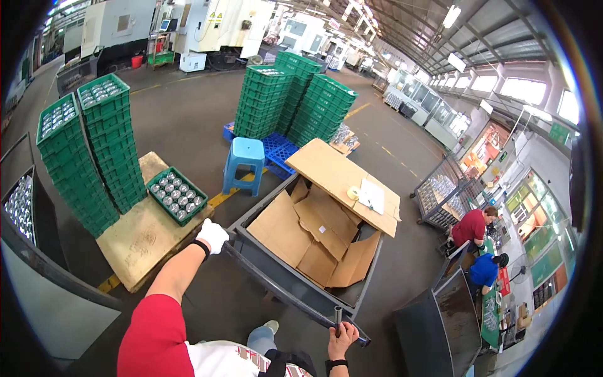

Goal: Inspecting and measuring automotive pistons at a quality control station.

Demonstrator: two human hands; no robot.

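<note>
Bare right hand (340, 344) wraps a hollow metal tube (338, 316) — gloved left hand (213, 236), beside the round bar (275, 288), grip unclear.

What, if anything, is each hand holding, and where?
Right hand: a dark metal tube, by its lower part. Gloved left hand: at the push bar's left end; grip cannot be told.

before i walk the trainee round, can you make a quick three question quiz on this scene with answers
1. True or false: the plastic stool is red.
2. What lies inside the grey cart?
a) green crates
b) opened-out cardboard
c) blue pallets
3. What does the left hand wear that the right hand does not?

Key:
1. False; it is blue.
2. b
3. A white glove.
</note>
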